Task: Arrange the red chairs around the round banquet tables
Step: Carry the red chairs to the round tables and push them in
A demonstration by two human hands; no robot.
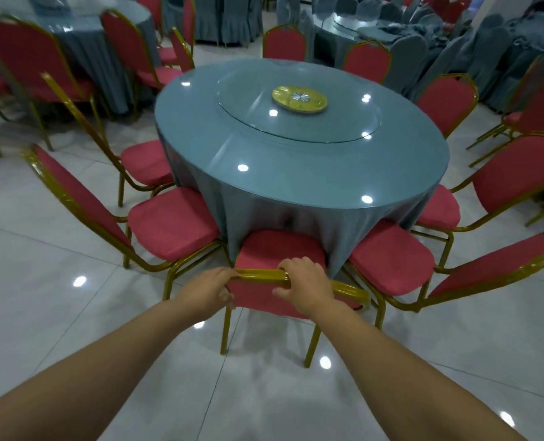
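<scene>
Left hand: the left hand (pixel 212 286) is curled over the left end of the gold top rail of the near chair (pixel 278 249), with the thumb laid on the red backrest.
Right hand: the right hand (pixel 305 283) is clamped on the same rail further right, fingers wrapped over the top and thumb pressed to the back of the backrest.
Near chair: it is stood upright at the near edge of the table (pixel 296 173), its seat front touching or pushed just under the hanging cloth; which of the two cannot be told.
Neighbours: a left chair (pixel 172 226) and a right chair (pixel 391 259) are set just beside it, seats turned toward the table.
Ring: more red chairs with gold frames are ranged round the table's left, far and right sides.
Table: it is round and draped in a blue-grey cloth to the floor.
Turntable: a glass turntable (pixel 299 122) is laid on the tabletop, and a yellow disc (pixel 299 99) is seen at its centre.
Floor: pale glossy tiles (pixel 57 256) are marked with ceiling-light reflections.
Background: another draped table (pixel 83 33) with red chairs is seen far left, and chairs in blue-grey covers (pixel 407 55) far right.
Writing: the pattern on the yellow disc is too blurred to be read.
</scene>
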